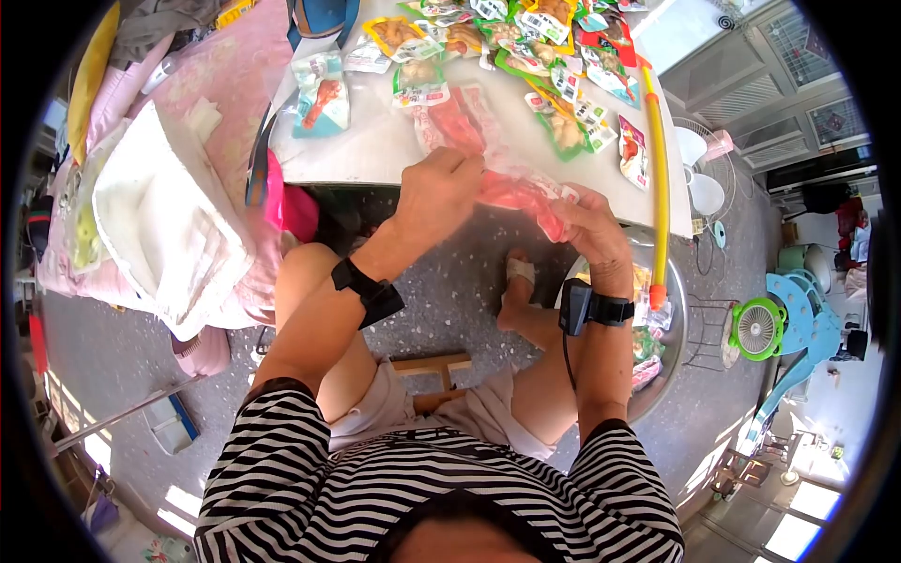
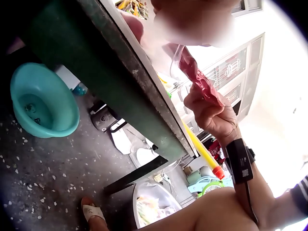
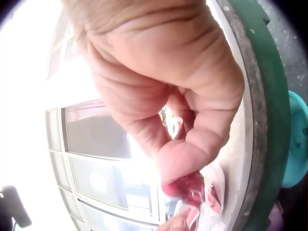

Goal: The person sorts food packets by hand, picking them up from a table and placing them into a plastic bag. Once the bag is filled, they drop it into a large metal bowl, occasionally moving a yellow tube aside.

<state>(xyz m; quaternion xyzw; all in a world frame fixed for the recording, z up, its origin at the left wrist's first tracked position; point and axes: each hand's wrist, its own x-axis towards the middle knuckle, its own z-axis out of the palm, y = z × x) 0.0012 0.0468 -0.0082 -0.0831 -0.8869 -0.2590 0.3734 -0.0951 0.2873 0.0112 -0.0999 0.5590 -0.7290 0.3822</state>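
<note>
A long clear plastic wrapping with red pieces inside point(image 1: 514, 191) stretches between the two hands above the table's front edge. My left hand point(image 1: 439, 199) pinches it near its middle; part of the wrapping lies on the table beyond that hand. The right hand point(image 1: 596, 230) grips its other end with curled fingers, and red content shows beside the thumb. In the left wrist view the right hand point(image 2: 211, 113) holds the red piece point(image 2: 199, 79), and the left hand point(image 2: 195, 21) is blurred at the top. The right wrist view shows the right hand point(image 3: 163, 82) close up, with left fingertips point(image 3: 177, 224) below.
Many small snack packets point(image 1: 540, 38) lie at the table's back, with a blue-white packet point(image 1: 321, 92) at the left. A yellow tube point(image 1: 657, 178) runs along the table's right side. Below stands a metal basin point(image 1: 678, 347) with packets. A teal tub point(image 2: 45, 103) sits on the floor.
</note>
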